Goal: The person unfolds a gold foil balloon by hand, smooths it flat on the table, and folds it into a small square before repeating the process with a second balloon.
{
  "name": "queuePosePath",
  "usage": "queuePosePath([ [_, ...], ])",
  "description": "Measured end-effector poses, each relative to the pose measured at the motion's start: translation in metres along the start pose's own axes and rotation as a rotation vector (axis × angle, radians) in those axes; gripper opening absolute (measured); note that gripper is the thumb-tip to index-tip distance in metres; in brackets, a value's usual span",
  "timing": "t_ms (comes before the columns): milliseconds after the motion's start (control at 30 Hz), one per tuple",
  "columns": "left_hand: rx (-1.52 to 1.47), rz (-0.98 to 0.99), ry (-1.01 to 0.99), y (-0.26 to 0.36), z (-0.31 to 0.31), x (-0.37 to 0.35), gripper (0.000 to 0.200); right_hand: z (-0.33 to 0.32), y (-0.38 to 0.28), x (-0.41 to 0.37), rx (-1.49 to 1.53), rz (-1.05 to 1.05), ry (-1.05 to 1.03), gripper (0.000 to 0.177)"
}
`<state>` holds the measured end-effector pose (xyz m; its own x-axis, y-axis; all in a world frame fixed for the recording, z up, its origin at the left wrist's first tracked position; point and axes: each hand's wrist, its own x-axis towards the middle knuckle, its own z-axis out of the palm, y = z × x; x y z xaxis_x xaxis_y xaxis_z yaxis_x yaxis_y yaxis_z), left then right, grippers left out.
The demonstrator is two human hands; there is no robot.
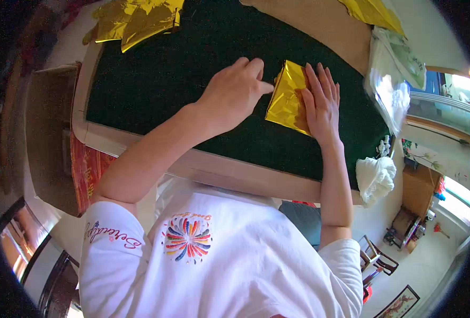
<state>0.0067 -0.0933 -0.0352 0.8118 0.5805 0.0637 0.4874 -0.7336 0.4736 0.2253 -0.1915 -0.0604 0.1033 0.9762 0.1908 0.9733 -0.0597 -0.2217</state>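
A folded sheet of shiny gold foil [285, 100] lies flat on the dark green cloth [166, 79]. My left hand [232, 93] is just left of it, fingers curled in with nothing visible in them, and the thumb reaches out to the foil's left edge. On the foil's right side rests my right hand [322, 106], palm down with the fingers stretched out, the thumb over the gold surface. The undersides of both hands are hidden.
More gold foil [147, 21] lies at the table's far left corner, another piece [375, 16] at the far right. Clear plastic bags [391, 79] and a white cloth bundle [375, 177] sit along the right edge. A cardboard box [52, 132] stands left.
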Motion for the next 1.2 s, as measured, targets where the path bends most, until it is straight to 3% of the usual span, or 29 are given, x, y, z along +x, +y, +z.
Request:
queuePosePath([
  [200,-0.094,0.118,0.047,-0.001,0.02,0.002,0.026,0.001,0.002,-0.001,-0.021,0.008,-0.004,0.048],
  [267,0.046,0.263,0.263,-0.003,0.027,0.004,0.026,0.0,0.001,-0.001,-0.008,0.001,0.003,0.048],
  [367,0.048,0.149,0.391,-0.001,0.028,0.005,0.025,0.0,0.001,-0.001,-0.008,0.003,-0.001,0.048],
  [567,0.05,0.2,0.157,-0.003,0.02,0.002,0.021,0.0,0.001,0.0,-0.02,-0.01,0.004,0.048],
  [700,0.045,0.185,0.138,-0.004,0.026,0.002,0.022,0.001,0.002,-0.001,-0.021,0.001,0.006,0.048],
  [767,0.069,0.275,0.306,-0.005,0.03,0.004,0.027,0.0,0.002,-0.001,-0.001,-0.012,0.013,0.048],
  [967,0.185,0.276,0.202,-0.003,0.027,0.001,0.027,0.0,0.001,0.0,-0.003,0.003,0.006,0.048],
  [1200,0.126,0.259,0.233,0.0,0.028,-0.003,0.027,0.001,0.002,-0.001,-0.012,-0.006,0.012,0.048],
])
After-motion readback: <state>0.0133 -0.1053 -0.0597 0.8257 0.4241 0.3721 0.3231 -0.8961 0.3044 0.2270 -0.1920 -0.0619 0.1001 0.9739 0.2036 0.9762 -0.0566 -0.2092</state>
